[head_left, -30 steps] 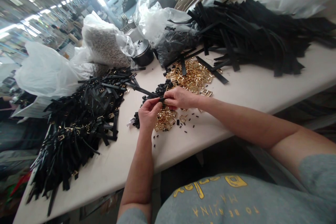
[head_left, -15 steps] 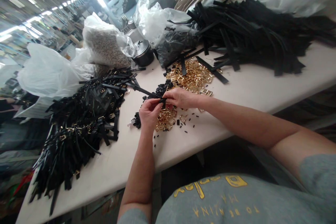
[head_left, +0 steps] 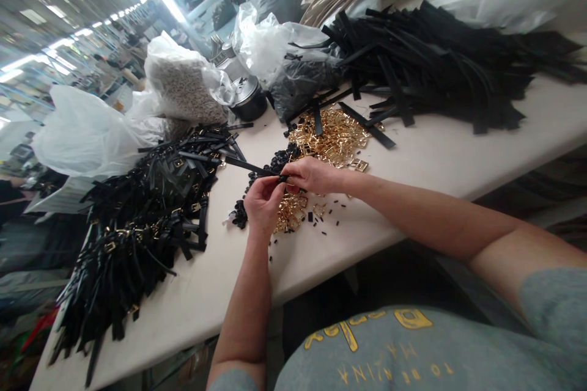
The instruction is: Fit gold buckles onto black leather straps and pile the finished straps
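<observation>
Both hands meet over the middle of the table, closed around one end of a black strap [head_left: 245, 164]. My left hand [head_left: 262, 204] pinches it between thumb and fingers from the near left. From the right, my right hand [head_left: 312, 175] grips the same end, fingertips nearly touching the left ones. The strap's free part points away to the upper left. What lies right between the fingertips is too small and covered to make out. Below and behind the hands lie gold buckles [head_left: 337, 134] and a heap of small black loops [head_left: 279, 160].
At the left lies a pile of black straps with gold buckles [head_left: 151, 208]. A big heap of plain black straps [head_left: 435, 67] covers the back right. Filled plastic bags [head_left: 183, 76] and a dark round tin [head_left: 249, 101] stand along the back of the white table [head_left: 367, 226].
The hands stay together on the strap end, with slight finger shifts. The strap's free part lies a little lower in the picture. The whole view has tilted slightly.
</observation>
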Demonstrator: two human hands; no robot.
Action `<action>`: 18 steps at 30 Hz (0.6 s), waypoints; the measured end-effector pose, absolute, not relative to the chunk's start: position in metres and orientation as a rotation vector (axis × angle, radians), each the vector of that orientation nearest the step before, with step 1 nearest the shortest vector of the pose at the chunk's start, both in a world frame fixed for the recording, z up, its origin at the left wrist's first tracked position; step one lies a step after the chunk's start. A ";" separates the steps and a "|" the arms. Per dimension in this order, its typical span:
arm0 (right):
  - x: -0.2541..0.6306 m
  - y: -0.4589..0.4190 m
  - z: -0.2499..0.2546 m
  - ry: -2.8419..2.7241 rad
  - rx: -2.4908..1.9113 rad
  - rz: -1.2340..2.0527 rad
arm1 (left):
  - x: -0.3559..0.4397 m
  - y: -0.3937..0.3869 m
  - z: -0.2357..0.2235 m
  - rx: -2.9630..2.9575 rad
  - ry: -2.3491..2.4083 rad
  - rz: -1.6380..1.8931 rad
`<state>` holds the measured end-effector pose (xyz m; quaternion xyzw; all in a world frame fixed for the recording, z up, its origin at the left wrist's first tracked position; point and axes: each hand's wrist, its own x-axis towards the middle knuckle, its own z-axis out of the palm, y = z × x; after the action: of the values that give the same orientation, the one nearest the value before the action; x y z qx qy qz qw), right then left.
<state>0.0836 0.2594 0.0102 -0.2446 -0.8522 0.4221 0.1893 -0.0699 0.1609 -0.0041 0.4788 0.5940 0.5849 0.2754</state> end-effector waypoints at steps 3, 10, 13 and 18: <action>0.086 0.261 0.013 -2.419 -0.643 1.184 | -0.074 0.158 0.000 1.209 1.511 1.516; 0.086 0.260 0.013 -2.506 -0.627 1.078 | -0.082 0.160 -0.004 1.258 1.570 1.446; 0.085 0.256 0.012 -2.481 -0.657 1.164 | -0.083 0.161 -0.008 1.414 1.725 1.458; 0.082 0.254 0.008 -2.322 -0.702 1.398 | -0.084 0.161 -0.010 1.566 1.799 1.423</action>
<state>0.0821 0.2541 0.0078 -0.2470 -0.8174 0.4919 0.1700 -0.0839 0.1609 -0.0104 0.5545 0.6372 0.5037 0.1810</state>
